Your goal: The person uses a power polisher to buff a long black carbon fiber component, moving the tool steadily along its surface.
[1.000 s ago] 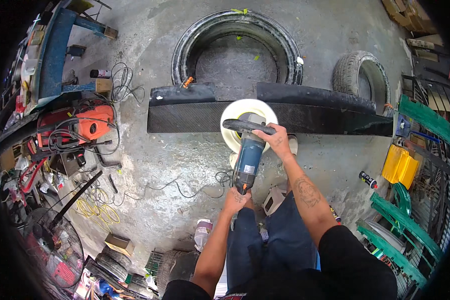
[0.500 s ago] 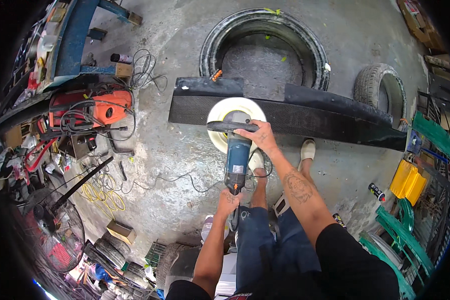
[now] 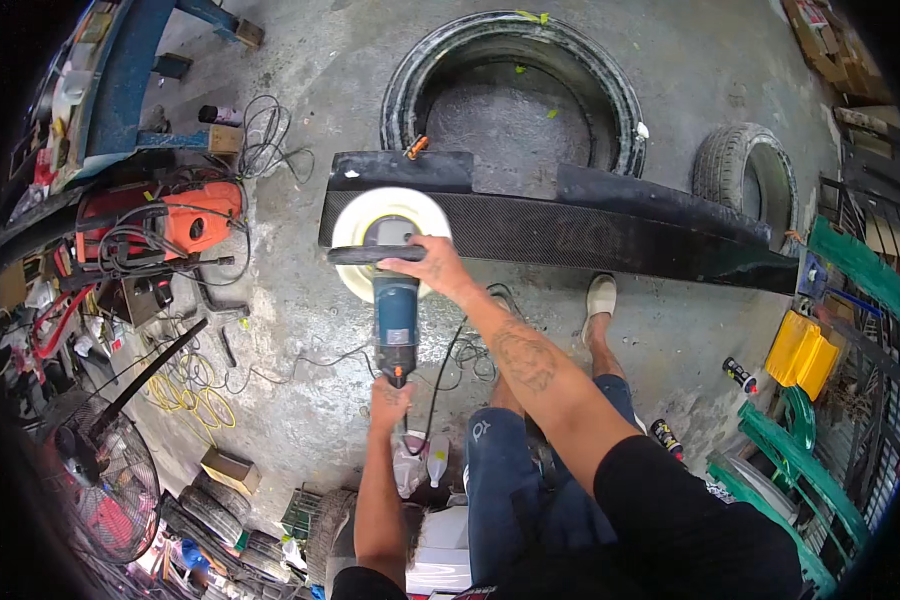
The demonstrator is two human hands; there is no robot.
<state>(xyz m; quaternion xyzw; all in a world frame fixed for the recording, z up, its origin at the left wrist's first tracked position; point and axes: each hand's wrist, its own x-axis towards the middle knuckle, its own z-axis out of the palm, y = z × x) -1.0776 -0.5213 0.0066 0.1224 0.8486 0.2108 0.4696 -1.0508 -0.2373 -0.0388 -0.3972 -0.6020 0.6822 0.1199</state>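
A blue and black electric polisher [image 3: 397,318] lies over the left end of a long dark panel [image 3: 570,232] with a woven carbon-fibre look. Its round cream pad [image 3: 425,208] covers part of the panel's front strip and overhangs the near edge. My right hand [image 3: 436,266] is closed on the black loop handle [image 3: 360,256] at the polisher's head. Lower down, my left hand [image 3: 390,402] wraps round the rear grip, where the power cord comes out. An orange clamp [image 3: 416,147] stands at the panel's far edge.
The panel rests against a large tyre [image 3: 402,100]; a smaller tyre [image 3: 715,170] stands to the right. On the left are an orange-red machine [image 3: 200,225], a fan [image 3: 100,480] and a blue bench frame [image 3: 120,110]. Cords [image 3: 270,372] trail over the floor. Bottles [image 3: 437,460] stand near my legs.
Both hands have carried the polisher leftward along the panel, from right of its left end to nearly over that end. More of the panel's middle shows. The whole view has shifted slightly.
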